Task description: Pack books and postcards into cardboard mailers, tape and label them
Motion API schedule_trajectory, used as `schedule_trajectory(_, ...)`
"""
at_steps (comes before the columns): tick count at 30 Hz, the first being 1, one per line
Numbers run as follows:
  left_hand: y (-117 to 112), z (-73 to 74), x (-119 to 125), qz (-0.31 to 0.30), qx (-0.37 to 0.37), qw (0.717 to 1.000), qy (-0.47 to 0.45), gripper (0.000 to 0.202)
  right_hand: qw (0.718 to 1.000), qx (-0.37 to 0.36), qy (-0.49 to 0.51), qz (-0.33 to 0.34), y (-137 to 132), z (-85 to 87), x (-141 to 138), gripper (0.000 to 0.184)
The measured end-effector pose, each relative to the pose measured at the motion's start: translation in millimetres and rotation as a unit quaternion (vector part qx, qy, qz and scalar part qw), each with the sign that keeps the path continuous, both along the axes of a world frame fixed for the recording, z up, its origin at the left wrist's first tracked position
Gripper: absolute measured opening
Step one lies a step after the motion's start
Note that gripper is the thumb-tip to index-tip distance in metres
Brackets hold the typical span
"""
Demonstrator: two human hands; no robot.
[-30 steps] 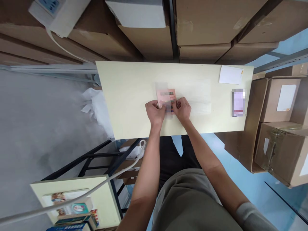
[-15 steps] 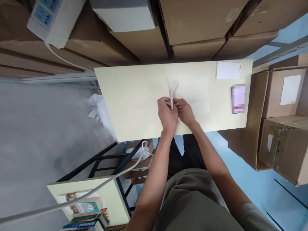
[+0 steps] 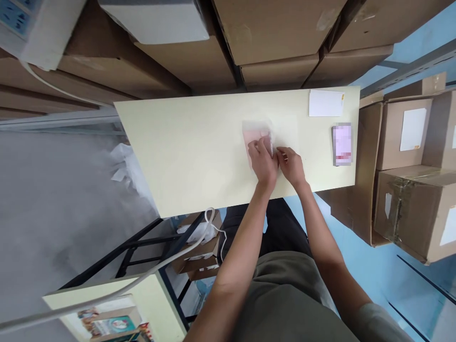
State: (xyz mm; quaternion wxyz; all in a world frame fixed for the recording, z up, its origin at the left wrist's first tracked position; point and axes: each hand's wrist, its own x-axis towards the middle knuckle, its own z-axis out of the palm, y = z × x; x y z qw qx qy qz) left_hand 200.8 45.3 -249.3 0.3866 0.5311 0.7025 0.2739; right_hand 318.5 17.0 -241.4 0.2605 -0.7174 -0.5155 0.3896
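Note:
A small pink packet in a clear plastic sleeve (image 3: 255,131) lies on the pale yellow table (image 3: 185,142), right of its middle. My left hand (image 3: 262,160) rests on the packet's near part, fingers curled and pressed down over it. My right hand (image 3: 292,164) is close beside it on the right, fingers pinched at the sleeve's right edge. Beneath and to the right of the packet lies a faint stack of clear sleeves (image 3: 287,129).
A white card (image 3: 326,102) lies at the table's far right corner, and a blurred pink-white item (image 3: 342,143) sits near the right edge. Cardboard boxes (image 3: 270,33) stand behind the table and more boxes (image 3: 413,180) to its right. A white cable (image 3: 107,297) crosses the lower left.
The packet was flat between both hands, then turned up on edge, and now lies flat again further right. Both hands have shifted right with it.

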Motion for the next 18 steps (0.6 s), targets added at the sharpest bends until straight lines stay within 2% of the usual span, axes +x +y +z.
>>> schedule_trajectory(3, -0.3, 3.5, -8.2, -0.036, -0.008, 0.999, -0.002, 0.051, 1.0, 0.002, -0.01, -0.021, -6.9, 2.7, -1.5, 0.053)
schedule_trajectory(6, -3.5, 8.0, -34.7, -0.078, 0.022, 0.997, -0.014, 0.043, 0.999, 0.006, -0.021, -0.039, -8.9, 2.5, -7.4, 0.056)
schedule_trajectory(8, -7.9, 9.1, -53.1, -0.05, 0.033, 0.998, 0.003, 0.038, 0.998, 0.007, -0.03, -0.047, -7.6, 0.4, -12.3, 0.052)
schedule_trajectory(11, -13.5, 6.5, -69.3, 0.029, -0.001, 1.0, 0.004, 0.038, 0.998, -0.001, -0.042, -0.051, -3.4, -4.2, -18.0, 0.043)
schedule_trajectory(15, -9.6, 0.5, -74.5, 0.087, -0.069, 0.99, -0.084, 0.037, 0.995, -0.02, -0.066, -0.067, 2.1, -10.8, -24.7, 0.031)
schedule_trajectory(18, -2.9, 3.3, -85.4, 0.123, -0.086, 0.98, -0.129, 0.031, 0.996, -0.027, -0.068, -0.053, 6.0, -14.8, -42.5, 0.029)
